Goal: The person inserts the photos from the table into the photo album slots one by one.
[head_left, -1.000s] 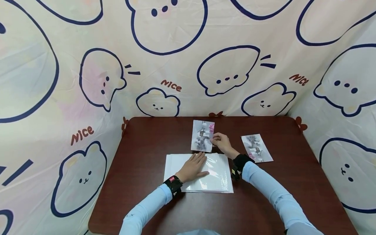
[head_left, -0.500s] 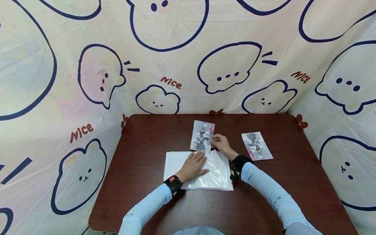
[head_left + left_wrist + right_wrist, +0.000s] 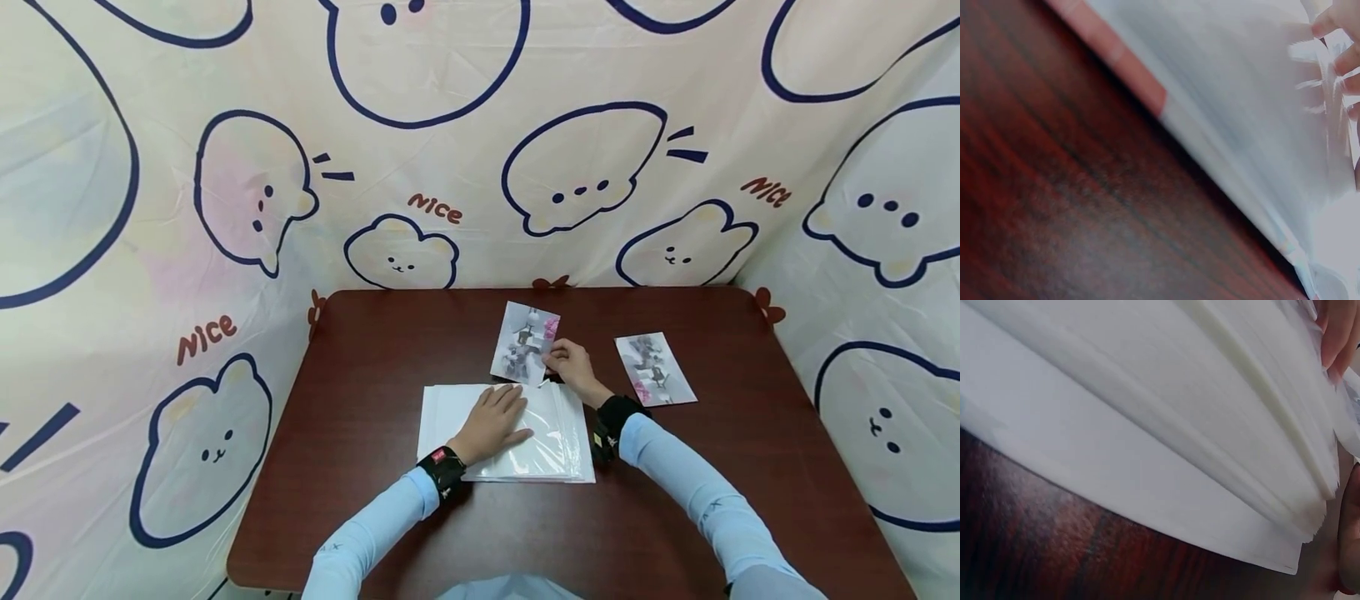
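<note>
A white booklet of clear plastic sleeves (image 3: 555, 442), perhaps a photo album, lies flat before me. My left hand (image 3: 491, 423) rests on it with straight fingers. Just past its far edge, my right hand (image 3: 573, 371) pinches the right side of a grey picture card (image 3: 522, 342) with a pink patch. The card leans a little to the right, its lower end close to the sleeves. Glossy plastic (image 3: 1241, 81) and part of a hand (image 3: 1344, 53) show in the left wrist view. In the right wrist view, layered white pages (image 3: 1166, 425) lie beside partly visible fingers (image 3: 1338, 331).
A second, similar card (image 3: 654, 369) lies to the right, beyond my right wrist. Everything lies on a dark brown table (image 3: 360, 350). A cloth printed with cartoon animals (image 3: 465, 175) hangs behind it and along both sides.
The right hand has shifted the pinched card slightly to the right, and the card tilts more. My left hand stays on the booklet. The head view has tipped down a little.
</note>
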The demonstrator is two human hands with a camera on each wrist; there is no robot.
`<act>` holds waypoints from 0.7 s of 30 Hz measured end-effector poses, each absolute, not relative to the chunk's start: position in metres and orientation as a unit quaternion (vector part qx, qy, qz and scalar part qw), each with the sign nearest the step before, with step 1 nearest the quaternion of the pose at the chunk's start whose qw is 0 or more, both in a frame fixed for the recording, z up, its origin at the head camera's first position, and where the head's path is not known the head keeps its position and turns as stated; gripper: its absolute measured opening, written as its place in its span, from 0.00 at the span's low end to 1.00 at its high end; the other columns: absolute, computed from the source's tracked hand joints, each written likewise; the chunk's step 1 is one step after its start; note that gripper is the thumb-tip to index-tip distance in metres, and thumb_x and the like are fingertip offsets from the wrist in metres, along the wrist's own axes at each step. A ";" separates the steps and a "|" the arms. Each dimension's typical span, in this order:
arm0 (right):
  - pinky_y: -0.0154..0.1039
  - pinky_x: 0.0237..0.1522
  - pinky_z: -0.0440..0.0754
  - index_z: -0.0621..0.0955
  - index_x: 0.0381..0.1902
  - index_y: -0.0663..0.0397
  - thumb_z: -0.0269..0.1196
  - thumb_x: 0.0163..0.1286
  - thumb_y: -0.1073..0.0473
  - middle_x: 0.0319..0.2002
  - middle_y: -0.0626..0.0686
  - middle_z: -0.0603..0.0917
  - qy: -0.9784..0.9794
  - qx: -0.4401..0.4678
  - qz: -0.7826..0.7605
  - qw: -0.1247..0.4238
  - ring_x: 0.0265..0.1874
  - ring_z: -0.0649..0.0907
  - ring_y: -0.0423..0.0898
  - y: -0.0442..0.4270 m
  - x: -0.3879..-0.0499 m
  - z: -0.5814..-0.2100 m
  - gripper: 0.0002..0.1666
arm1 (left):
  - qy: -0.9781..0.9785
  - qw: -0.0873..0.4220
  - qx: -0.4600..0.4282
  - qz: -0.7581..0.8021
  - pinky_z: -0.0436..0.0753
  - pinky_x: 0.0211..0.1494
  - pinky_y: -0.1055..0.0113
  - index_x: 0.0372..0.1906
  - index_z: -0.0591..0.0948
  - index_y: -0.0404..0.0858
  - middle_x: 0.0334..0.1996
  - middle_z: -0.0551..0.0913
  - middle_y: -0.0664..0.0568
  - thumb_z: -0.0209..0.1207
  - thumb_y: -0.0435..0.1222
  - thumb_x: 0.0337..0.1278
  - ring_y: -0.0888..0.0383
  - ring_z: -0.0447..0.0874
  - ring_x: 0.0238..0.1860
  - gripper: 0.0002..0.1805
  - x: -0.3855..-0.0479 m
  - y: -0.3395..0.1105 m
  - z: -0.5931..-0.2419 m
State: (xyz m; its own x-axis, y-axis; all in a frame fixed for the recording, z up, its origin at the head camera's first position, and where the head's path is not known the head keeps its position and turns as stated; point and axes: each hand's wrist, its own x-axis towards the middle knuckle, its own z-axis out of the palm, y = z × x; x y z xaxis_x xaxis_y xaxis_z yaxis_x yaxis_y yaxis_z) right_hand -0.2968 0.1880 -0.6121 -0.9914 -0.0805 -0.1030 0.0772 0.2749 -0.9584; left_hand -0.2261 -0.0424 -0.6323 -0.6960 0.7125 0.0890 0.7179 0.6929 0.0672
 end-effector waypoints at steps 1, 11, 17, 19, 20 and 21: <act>0.33 0.38 0.88 0.75 0.54 0.74 0.60 0.77 0.68 0.45 0.73 0.84 0.797 -0.003 -0.600 0.067 0.34 0.87 0.44 0.188 -0.297 -0.611 0.14 | -0.920 0.025 -0.388 -0.047 0.64 0.80 0.47 0.74 0.71 0.41 0.77 0.67 0.44 0.51 0.59 0.76 0.47 0.62 0.79 0.35 -0.227 -0.042 -0.632; 0.36 0.32 0.86 0.78 0.52 0.76 0.62 0.74 0.71 0.41 0.73 0.86 0.851 -0.054 -0.521 0.044 0.30 0.89 0.56 0.196 -0.298 -0.609 0.13 | -0.921 0.031 -0.382 -0.064 0.63 0.80 0.47 0.77 0.67 0.38 0.79 0.64 0.42 0.52 0.57 0.76 0.45 0.59 0.80 0.38 -0.226 -0.045 -0.633; 0.33 0.28 0.82 0.81 0.44 0.70 0.64 0.72 0.70 0.34 0.65 0.88 0.887 -0.124 -0.444 0.028 0.26 0.88 0.54 0.201 -0.305 -0.604 0.06 | -0.926 -0.002 -0.368 -0.090 0.59 0.82 0.47 0.81 0.61 0.38 0.82 0.56 0.41 0.51 0.57 0.77 0.45 0.53 0.83 0.40 -0.226 -0.045 -0.632; 0.34 0.28 0.82 0.81 0.42 0.69 0.64 0.72 0.70 0.33 0.64 0.88 0.889 -0.137 -0.436 0.030 0.27 0.88 0.56 0.202 -0.308 -0.601 0.05 | -0.925 -0.003 -0.369 -0.094 0.60 0.82 0.47 0.81 0.60 0.38 0.82 0.56 0.40 0.51 0.57 0.77 0.44 0.53 0.83 0.40 -0.225 -0.044 -0.633; 0.34 0.28 0.82 0.81 0.42 0.69 0.64 0.72 0.70 0.33 0.64 0.88 0.888 -0.138 -0.438 0.033 0.27 0.88 0.57 0.203 -0.309 -0.599 0.05 | -0.924 -0.002 -0.370 -0.094 0.60 0.82 0.47 0.81 0.60 0.38 0.82 0.55 0.40 0.51 0.57 0.77 0.44 0.53 0.83 0.40 -0.225 -0.044 -0.633; 0.35 0.28 0.82 0.81 0.43 0.69 0.64 0.72 0.70 0.33 0.64 0.88 0.887 -0.137 -0.440 0.039 0.28 0.88 0.58 0.204 -0.309 -0.598 0.06 | -0.924 -0.001 -0.370 -0.093 0.60 0.82 0.47 0.81 0.60 0.38 0.82 0.55 0.40 0.50 0.57 0.77 0.44 0.53 0.83 0.40 -0.224 -0.044 -0.633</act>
